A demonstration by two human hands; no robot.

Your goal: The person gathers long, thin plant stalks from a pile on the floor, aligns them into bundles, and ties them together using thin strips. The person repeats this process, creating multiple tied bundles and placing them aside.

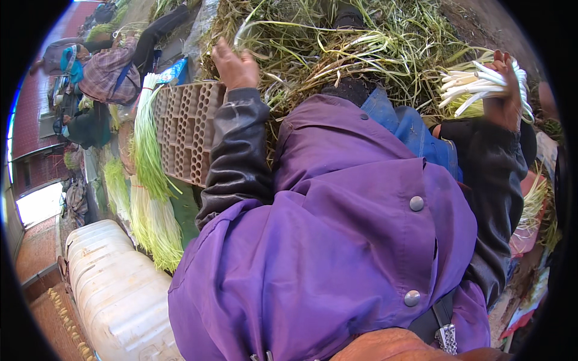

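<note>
In my right hand (508,90), at the right edge of the head view, is a bunch of white-stemmed green vegetable stalks (474,85), possibly scallions or garlic greens. Its pale ends point left. My left hand (237,67) is raised at the upper left, thumb and fingers spread, over the edge of a heap of loose stalks and withered leaves (325,58). A thin pale stalk (240,34) rises by its fingertips; whether the fingers grip it is unclear. The heap lies in front of my purple garment (325,252).
A hollow clay brick (187,131) stands beside my left forearm, with a tied bundle of green stalks (151,140) along it. More bundles (156,221) lie behind, near a large white plastic container (122,289). A person in a plaid shirt (110,72) bends at the upper left.
</note>
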